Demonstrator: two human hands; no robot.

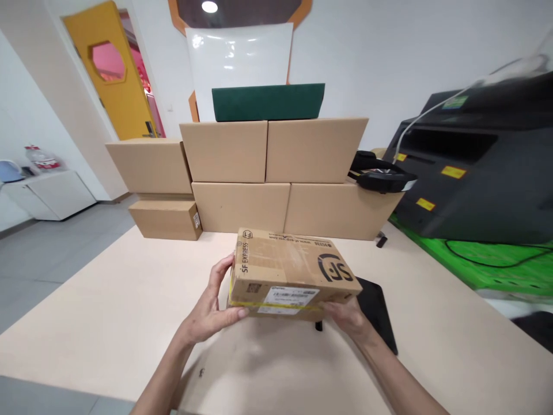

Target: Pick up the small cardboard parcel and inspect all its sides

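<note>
Above the pale surface (108, 300), I have an SF Express carton (294, 271) clamped between my two grips, apparently lifted off the top. My left grip (213, 302) wraps the left end, thumb along the near face. My right grip (345, 320) cups the right end from below, its fingers partly hidden. The carton looks light and stiff, though its scuffed corners suggest it could dent, so the ends seem the best place to hold it, not the middle of the sides. The yellow tape (270, 305) and white shipping label (290, 300) look smooth and might slip. It seems sealed, so I can't tell what's inside. A black tablet (378, 311) lies just beyond my right grip. Ahead stands a stack of cardboard boxes (272, 178), closed as far as I can see, with a green box (268, 102) on top.
</note>
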